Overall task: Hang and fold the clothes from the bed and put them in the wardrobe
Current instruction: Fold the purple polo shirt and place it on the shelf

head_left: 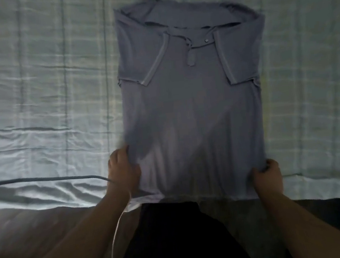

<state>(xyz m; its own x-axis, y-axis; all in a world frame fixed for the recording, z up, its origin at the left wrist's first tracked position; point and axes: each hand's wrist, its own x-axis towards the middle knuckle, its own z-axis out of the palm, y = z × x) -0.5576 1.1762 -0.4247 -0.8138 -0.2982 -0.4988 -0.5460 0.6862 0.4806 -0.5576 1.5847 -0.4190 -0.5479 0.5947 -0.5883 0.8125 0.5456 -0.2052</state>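
Left grip (123, 171) and right grip (267, 176) hold one shirt (191, 105).

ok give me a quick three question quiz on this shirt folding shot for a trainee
1. True or false: both sleeves of the polo shirt are folded in over its front.
2. What does the left hand grip? A a hanger; B the shirt's lower left edge; C a pillow.
3. Fill in: the shirt lies on the ___, with its collar pointing away from the person.

Key: 1 true; 2 B; 3 bed.
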